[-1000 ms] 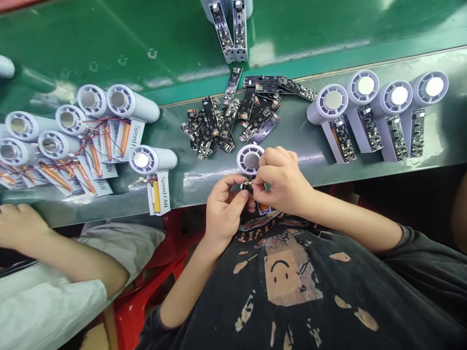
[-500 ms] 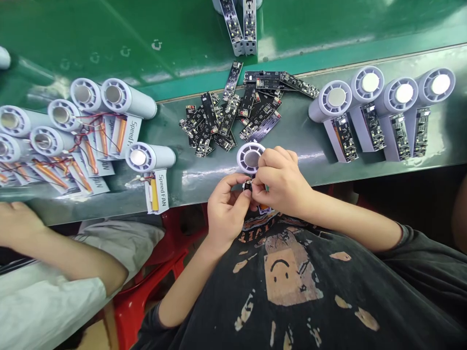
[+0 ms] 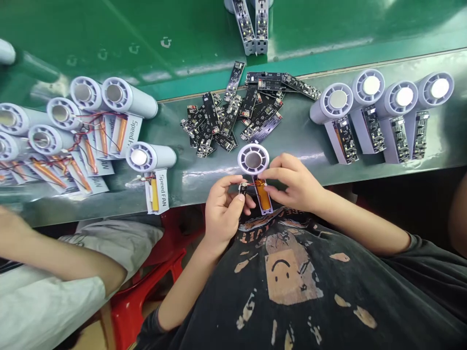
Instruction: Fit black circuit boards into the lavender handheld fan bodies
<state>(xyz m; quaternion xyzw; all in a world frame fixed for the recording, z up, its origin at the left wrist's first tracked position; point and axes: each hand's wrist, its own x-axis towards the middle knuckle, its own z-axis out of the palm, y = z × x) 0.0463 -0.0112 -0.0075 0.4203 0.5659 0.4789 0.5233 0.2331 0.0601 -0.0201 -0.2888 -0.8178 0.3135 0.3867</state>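
Observation:
My left hand (image 3: 223, 208) is closed, pinching a small black circuit board (image 3: 242, 188) between thumb and fingers. Thin red wires (image 3: 251, 184) run from the board's white socket to the handheld fan (image 3: 253, 159). This fan's round grille faces up, and its open handle shows an orange-wrapped battery (image 3: 262, 194). Right of the handle, my right hand (image 3: 292, 183) has thumb and fingers apart. A tiny white plug (image 3: 265, 184) lies by its thumb tip; whether they touch I cannot tell.
Loose circuit boards (image 3: 229, 114) lie piled beyond the fan. Fans with boards fitted (image 3: 372, 114) stand right; a fan with exposed battery (image 3: 151, 167) and several more (image 3: 91, 126) lie left. A neighbour's arm (image 3: 58, 248) rests at left, near a red chair (image 3: 134, 296).
My right hand has drawn back rightward from the board and its fingers have parted, uncovering the fan's handle, battery and wires. My left hand shifted slightly left, still holding the board.

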